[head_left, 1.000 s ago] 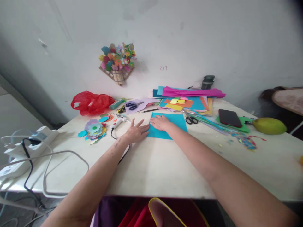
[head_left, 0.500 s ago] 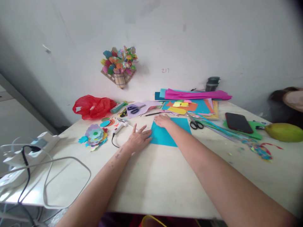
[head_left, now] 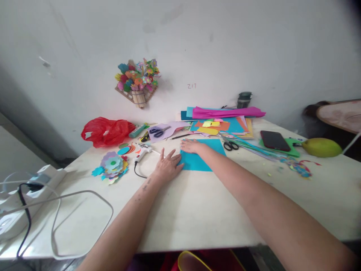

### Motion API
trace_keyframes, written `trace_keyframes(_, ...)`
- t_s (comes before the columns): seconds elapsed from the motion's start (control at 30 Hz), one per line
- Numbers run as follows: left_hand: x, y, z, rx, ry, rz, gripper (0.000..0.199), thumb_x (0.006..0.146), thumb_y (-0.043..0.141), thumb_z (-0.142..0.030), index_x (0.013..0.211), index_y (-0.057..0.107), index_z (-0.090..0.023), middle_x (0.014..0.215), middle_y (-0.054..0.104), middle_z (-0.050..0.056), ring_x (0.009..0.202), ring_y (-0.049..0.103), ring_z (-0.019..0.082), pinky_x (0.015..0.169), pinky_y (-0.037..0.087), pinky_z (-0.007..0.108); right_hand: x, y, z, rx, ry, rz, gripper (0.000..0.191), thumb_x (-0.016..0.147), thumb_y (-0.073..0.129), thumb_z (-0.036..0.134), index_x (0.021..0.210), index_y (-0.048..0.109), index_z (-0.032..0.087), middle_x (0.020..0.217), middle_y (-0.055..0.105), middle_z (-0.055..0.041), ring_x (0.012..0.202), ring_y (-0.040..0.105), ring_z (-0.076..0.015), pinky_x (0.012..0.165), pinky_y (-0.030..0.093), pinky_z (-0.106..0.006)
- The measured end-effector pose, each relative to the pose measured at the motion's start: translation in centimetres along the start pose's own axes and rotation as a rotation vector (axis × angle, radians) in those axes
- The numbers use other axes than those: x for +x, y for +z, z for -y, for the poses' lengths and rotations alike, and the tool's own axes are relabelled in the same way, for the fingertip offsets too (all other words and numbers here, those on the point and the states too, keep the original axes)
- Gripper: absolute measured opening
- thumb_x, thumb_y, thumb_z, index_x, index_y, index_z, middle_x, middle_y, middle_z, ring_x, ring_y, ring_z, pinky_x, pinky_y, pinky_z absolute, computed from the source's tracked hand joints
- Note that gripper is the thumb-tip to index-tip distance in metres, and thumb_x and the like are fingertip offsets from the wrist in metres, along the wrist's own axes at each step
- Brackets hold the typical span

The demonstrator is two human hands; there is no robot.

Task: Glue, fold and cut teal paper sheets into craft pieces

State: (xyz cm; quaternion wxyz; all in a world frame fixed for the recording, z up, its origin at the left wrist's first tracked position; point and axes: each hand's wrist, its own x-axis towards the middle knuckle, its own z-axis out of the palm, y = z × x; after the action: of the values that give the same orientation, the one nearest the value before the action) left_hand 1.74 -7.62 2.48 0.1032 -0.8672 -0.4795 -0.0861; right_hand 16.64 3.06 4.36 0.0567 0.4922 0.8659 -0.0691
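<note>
A flat blue sheet [head_left: 199, 162] lies on the table. My left hand [head_left: 168, 165] rests palm down at its left edge, fingers spread, fingertips touching the paper. Across the sheet's upper left corner lies my right hand [head_left: 190, 146], flat, with the forearm covering part of the sheet. Left of my left hand is a white glue gun [head_left: 143, 151] with a black cord. Black-handled scissors [head_left: 230, 145] sit just beyond the sheet's right side.
Stacked paper flowers [head_left: 113, 165], a red plastic bag [head_left: 107, 131] and a power strip [head_left: 42, 188] with looping cables are on the left. Coloured sheets [head_left: 234, 126] lie at the back; a phone [head_left: 274, 140], paper strips and a yellow-green fruit [head_left: 322, 147] are right.
The camera view has shifted a little, moving most objects leftward in the picture. My left fingertips overlap the sheet's edge slightly more. My right hand still lies on its upper left corner.
</note>
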Motion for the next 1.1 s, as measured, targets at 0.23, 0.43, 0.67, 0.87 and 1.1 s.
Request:
trace_keyframes(0.23, 0.2, 0.0, 0.0, -0.019, 0.002, 0.009, 0.046, 0.088, 0.022, -0.044, 0.120, 0.051, -0.027, 0.126, 0.051, -0.001, 0.129, 0.025, 0.020, 0.104, -0.008, 0.054, -3.8, 1.3, 1.3, 0.025, -0.078, 0.010, 0.051, 0.090, 0.019, 0.038, 0.138, 0.027, 0.021, 0.145, 0.017, 0.0005, 0.133, 0.010, -0.0185, 0.107, 0.012, -0.045)
trace_keyframes(0.43, 0.2, 0.4, 0.1, -0.027, -0.002, -0.011, 0.044, 0.088, 0.023, -0.044, 0.120, 0.050, -0.030, 0.127, 0.049, -0.004, 0.128, 0.028, 0.020, 0.105, -0.004, 0.053, -4.3, 2.8, 0.1, 0.020, -0.152, -0.031, 0.048, 0.089, 0.023, 0.032, 0.135, 0.034, 0.021, 0.143, 0.023, 0.0013, 0.133, 0.014, -0.0176, 0.108, 0.012, -0.037)
trace_keyframes(0.67, 0.2, 0.3, 0.0, -0.024, -0.003, -0.014, 0.042, 0.088, 0.024, -0.042, 0.116, 0.053, -0.031, 0.125, 0.052, -0.003, 0.127, 0.030, 0.021, 0.105, 0.002, 0.055, -3.2, 2.5, 1.5, -0.015, 0.010, -0.116, 0.045, 0.089, 0.024, 0.029, 0.132, 0.039, 0.026, 0.141, 0.028, 0.0023, 0.132, 0.016, -0.0204, 0.106, 0.010, -0.048)
trace_keyframes(0.87, 0.2, 0.3, -0.1, -0.019, -0.001, -0.032, 0.041, 0.088, 0.025, -0.042, 0.114, 0.054, -0.030, 0.125, 0.052, -0.003, 0.126, 0.032, 0.022, 0.105, 0.006, 0.055, -1.2, 1.9, 0.8, -0.025, 0.079, -0.076, 0.045, 0.089, 0.027, 0.027, 0.133, 0.037, 0.024, 0.143, 0.024, 0.0006, 0.132, 0.016, -0.0190, 0.107, 0.011, -0.043)
trace_keyframes(1.1, 0.2, 0.5, 0.0, -0.016, 0.014, -0.055, 0.042, 0.088, 0.024, -0.043, 0.108, 0.058, -0.028, 0.121, 0.055, -0.002, 0.125, 0.033, 0.022, 0.105, 0.007, 0.056, 0.8, 1.2, -0.4, -0.041, 0.145, -0.101, 0.045, 0.090, 0.025, 0.028, 0.133, 0.036, 0.024, 0.142, 0.027, 0.0001, 0.131, 0.019, -0.0193, 0.106, 0.011, -0.044)
